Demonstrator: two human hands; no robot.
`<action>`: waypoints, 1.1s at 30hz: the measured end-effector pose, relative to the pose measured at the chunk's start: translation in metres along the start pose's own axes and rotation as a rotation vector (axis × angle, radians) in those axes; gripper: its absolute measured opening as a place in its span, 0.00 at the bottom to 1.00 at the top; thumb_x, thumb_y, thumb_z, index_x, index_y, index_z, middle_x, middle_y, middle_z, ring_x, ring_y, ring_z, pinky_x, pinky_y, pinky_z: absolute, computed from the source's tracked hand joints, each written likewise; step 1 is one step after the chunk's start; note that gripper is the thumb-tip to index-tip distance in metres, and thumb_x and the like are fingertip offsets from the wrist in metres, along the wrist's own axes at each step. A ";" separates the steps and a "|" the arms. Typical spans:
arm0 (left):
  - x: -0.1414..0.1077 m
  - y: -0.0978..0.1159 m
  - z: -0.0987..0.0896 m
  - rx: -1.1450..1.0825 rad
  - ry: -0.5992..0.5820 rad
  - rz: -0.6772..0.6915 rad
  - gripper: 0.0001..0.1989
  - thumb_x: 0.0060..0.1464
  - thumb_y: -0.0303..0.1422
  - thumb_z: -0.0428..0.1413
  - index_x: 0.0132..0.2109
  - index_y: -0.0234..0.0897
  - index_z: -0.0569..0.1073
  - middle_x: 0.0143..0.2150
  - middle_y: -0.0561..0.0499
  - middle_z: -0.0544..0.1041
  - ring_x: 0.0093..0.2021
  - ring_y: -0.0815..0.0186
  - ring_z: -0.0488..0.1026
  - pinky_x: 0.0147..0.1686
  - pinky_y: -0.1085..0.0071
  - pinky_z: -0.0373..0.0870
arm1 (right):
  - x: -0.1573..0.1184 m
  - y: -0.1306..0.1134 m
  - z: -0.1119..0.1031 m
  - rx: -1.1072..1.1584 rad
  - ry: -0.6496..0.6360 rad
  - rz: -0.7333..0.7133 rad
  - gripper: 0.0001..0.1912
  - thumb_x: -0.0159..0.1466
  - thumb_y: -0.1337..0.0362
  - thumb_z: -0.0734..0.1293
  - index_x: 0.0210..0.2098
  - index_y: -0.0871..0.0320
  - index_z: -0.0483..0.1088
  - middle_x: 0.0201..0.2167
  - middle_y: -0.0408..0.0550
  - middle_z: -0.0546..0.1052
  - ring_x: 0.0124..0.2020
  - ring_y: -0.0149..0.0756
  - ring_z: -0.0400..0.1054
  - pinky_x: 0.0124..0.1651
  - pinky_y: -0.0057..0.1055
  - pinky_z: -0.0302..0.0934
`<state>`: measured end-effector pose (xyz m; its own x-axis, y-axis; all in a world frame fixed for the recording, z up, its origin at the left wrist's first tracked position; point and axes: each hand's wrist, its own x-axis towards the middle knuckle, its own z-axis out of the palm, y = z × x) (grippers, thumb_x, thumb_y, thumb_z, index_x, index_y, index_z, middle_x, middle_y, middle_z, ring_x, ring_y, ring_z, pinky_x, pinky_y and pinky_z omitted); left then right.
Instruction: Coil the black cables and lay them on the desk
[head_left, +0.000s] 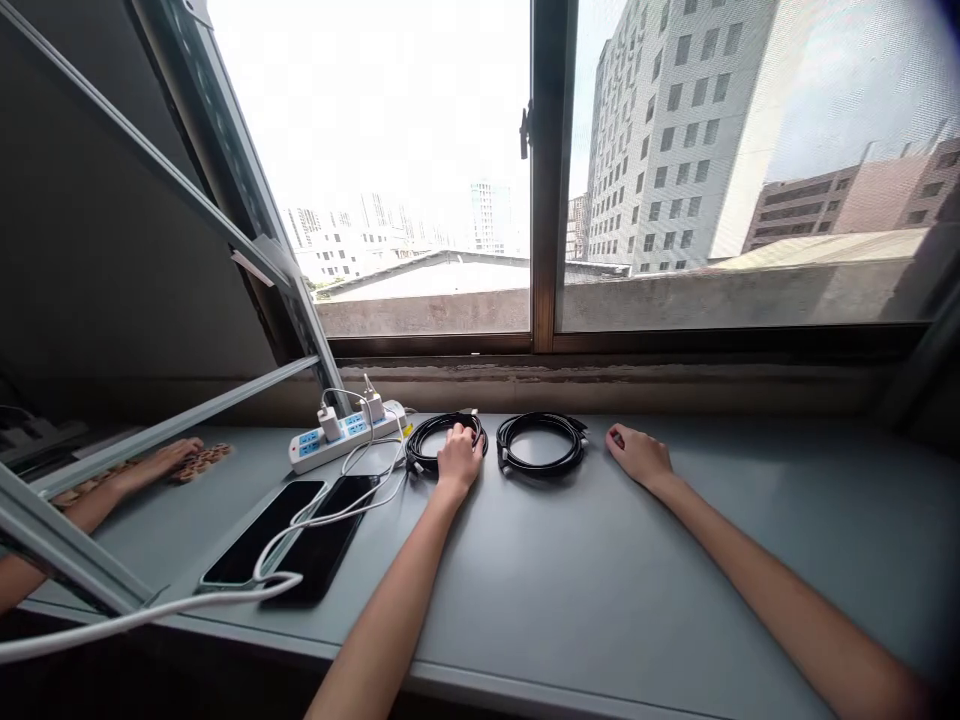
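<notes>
Two coiled black cables lie side by side on the grey shelf top. My left hand point(460, 458) is on the right side of the left cable coil point(429, 462), its fingers bent down over the strands. A light-coloured connector end sticks up just behind those fingers. The right cable coil point(541, 468) lies between my two hands, touched by neither. To the right of it my right hand point(639, 456) rests on the surface, fingers curled in with nothing visible in them.
A white power strip point(306, 460) with two plugged-in chargers stands at the back left. Two dark phones point(262, 535) point(330, 540) lie before it, crossed by white cables point(150, 612). A metal shelf frame point(247, 400) slants at left; another person's arm point(112, 495) reaches in behind it. Windows line the back.
</notes>
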<state>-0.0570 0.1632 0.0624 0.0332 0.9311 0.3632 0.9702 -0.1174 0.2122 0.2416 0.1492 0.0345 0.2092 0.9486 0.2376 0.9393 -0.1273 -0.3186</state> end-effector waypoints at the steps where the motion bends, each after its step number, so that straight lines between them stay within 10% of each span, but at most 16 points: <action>1: -0.001 0.000 0.002 0.009 -0.024 0.012 0.13 0.61 0.36 0.44 0.40 0.35 0.70 0.45 0.43 0.71 0.48 0.59 0.67 0.35 0.71 0.67 | 0.000 0.000 0.000 -0.002 0.000 -0.001 0.13 0.64 0.59 0.55 0.37 0.54 0.69 0.34 0.46 0.77 0.35 0.38 0.69 0.28 0.28 0.47; 21: 0.000 0.002 0.011 -0.023 -0.134 0.007 0.12 0.62 0.33 0.44 0.43 0.32 0.69 0.44 0.43 0.72 0.44 0.62 0.70 0.44 0.65 0.65 | -0.003 0.002 0.001 -0.025 -0.009 0.013 0.14 0.63 0.57 0.55 0.37 0.53 0.70 0.34 0.47 0.76 0.33 0.40 0.69 0.27 0.29 0.49; 33: 0.000 0.004 -0.021 -0.393 0.520 -0.143 0.19 0.64 0.38 0.34 0.46 0.32 0.64 0.43 0.40 0.69 0.37 0.61 0.71 0.29 0.71 0.61 | -0.001 0.004 0.005 0.092 0.030 -0.010 0.11 0.61 0.59 0.57 0.32 0.54 0.69 0.29 0.46 0.75 0.31 0.39 0.67 0.27 0.29 0.47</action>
<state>-0.0584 0.1556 0.0828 -0.3044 0.6709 0.6761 0.7937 -0.2138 0.5696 0.2442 0.1490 0.0283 0.2096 0.9403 0.2680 0.9125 -0.0897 -0.3990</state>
